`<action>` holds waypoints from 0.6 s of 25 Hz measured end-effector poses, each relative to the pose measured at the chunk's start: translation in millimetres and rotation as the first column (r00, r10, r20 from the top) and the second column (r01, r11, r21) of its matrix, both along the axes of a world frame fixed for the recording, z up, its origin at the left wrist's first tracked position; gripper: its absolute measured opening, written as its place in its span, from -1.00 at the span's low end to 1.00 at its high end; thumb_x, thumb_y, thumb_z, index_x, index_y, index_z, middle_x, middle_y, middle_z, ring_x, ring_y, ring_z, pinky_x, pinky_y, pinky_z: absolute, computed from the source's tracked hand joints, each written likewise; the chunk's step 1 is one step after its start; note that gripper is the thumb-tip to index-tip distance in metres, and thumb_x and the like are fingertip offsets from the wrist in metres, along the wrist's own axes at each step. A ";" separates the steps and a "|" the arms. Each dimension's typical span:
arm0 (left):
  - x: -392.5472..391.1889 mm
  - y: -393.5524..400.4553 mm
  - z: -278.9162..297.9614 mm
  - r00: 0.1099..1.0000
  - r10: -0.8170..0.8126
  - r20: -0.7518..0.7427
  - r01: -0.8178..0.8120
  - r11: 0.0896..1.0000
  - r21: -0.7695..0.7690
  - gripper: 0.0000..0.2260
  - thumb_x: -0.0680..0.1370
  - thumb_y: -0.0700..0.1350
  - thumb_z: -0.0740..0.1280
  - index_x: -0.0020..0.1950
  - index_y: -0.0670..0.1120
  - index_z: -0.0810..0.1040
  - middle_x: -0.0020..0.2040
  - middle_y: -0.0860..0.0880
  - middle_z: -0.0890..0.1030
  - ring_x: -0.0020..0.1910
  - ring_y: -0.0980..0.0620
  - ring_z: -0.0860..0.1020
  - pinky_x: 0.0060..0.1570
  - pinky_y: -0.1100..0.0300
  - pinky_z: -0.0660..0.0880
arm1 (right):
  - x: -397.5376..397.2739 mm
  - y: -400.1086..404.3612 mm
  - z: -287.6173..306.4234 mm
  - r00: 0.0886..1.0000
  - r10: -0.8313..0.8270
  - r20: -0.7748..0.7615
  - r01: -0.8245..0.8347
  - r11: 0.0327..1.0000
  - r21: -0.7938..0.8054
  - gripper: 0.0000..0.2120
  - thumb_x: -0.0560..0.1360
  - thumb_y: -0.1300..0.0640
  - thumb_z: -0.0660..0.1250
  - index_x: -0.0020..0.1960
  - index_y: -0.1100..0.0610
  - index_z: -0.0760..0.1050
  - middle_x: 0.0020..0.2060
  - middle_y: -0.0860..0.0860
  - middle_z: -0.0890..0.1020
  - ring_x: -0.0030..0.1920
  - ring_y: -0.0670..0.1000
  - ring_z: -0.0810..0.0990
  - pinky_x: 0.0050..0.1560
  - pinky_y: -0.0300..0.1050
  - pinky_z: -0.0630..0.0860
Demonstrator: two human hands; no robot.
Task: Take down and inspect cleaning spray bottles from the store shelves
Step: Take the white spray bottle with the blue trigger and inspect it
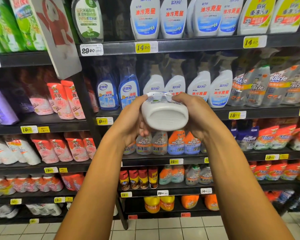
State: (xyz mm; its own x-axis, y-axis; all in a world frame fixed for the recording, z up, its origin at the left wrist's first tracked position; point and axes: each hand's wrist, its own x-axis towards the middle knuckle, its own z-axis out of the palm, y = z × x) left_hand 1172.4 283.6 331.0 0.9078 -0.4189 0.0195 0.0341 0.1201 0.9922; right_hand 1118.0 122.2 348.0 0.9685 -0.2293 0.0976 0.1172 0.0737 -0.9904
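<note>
White spray bottle is lying tipped, base toward camera; left hand and right hand are clasping its smooth, rigid-looking sides—likely slippery.

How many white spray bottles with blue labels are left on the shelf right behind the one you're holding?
4 visible: first, second, third, fourth, left to right behind the held bottle. More may hide behind it.

White plastic cleaning spray bottle, tipped so its recessed oval base faces the camera, label edge showing on top, held out before the middle shelf
</note>
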 end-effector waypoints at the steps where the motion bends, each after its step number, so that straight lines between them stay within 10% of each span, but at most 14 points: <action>1: -0.3 -0.3 1.5 1.000 -0.021 -0.010 0.021 1.000 0.000 -0.57 0.61 0.17 0.16 0.18 -0.17 0.53 -0.51 -0.07 0.51 -0.67 0.04 0.38 -0.69 0.34 0.27 | 1.0 0.3 0.6 1.000 -0.009 -0.004 0.009 1.000 -0.008 -0.81 0.52 0.12 0.30 -0.25 0.11 0.56 -0.47 0.00 0.57 -0.43 0.00 0.55 -0.48 -0.28 0.41; 7: -4.9 -3.6 2.6 0.998 0.056 -0.018 -0.058 0.991 -0.124 -0.67 0.61 0.10 0.20 0.09 -0.14 0.56 -0.49 -0.01 0.55 -0.65 0.09 0.41 -0.67 0.35 0.29 | -5.9 8.8 -10.6 0.955 0.165 0.245 -0.177 0.984 0.026 -0.67 0.51 -0.11 0.34 0.20 0.03 0.51 0.09 0.02 0.66 0.07 -0.01 0.64 0.05 -0.08 0.54; 11: -7.8 -7.3 7.0 0.998 0.059 -0.027 -0.064 0.969 -0.237 -0.70 0.61 0.08 0.20 0.04 -0.11 0.58 -0.50 0.03 0.56 -0.64 0.13 0.43 -0.63 0.37 0.32 | -14.9 26.2 -15.9 0.921 0.012 0.389 0.063 0.982 -0.179 -0.20 0.18 -0.21 0.51 0.35 -0.08 0.32 0.16 -0.13 0.53 0.03 -0.29 0.58 -0.04 -0.33 0.53; 15: -9.0 -6.5 10.6 0.997 0.068 -0.040 -0.076 0.962 -0.263 -0.70 0.58 0.09 0.21 0.03 -0.10 0.59 -0.45 -0.01 0.54 -0.61 0.11 0.42 -0.63 0.35 0.30 | -15.1 33.3 -16.2 0.888 -0.018 0.460 0.153 0.954 -0.258 -0.29 0.31 -0.16 0.51 0.35 -0.03 0.30 0.07 -0.17 0.51 -0.03 -0.29 0.55 -0.07 -0.32 0.52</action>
State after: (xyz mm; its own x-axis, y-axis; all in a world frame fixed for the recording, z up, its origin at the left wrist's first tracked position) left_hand 1163.4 277.1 341.6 0.9372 -0.3362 0.0928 0.0452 0.3809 0.9235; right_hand 1102.9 155.6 331.8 0.7822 -0.2068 0.5877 0.5458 -0.2277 -0.8064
